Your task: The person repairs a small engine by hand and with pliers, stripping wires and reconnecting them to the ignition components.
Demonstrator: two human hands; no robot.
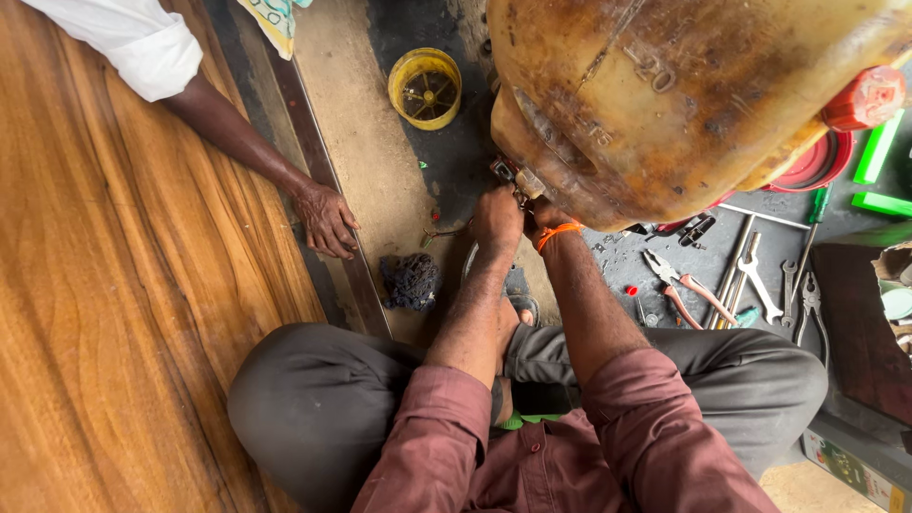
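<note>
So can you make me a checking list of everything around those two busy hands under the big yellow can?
Surface: dusty concrete floor, with oil-dark patches.
Job's things: large stained yellow jerrycan with a red cap; both hands are at a small metal fitting by its lower edge.
Clutter: pliers, spanners, dark rag, yellow round container, red lid.
Grippers: left hand and right hand have fingers curled at the fitting; the grip is hidden.
Cables: nothing seen.
Surroundings: wooden panel; another person's hand rests on the floor edge.
</note>
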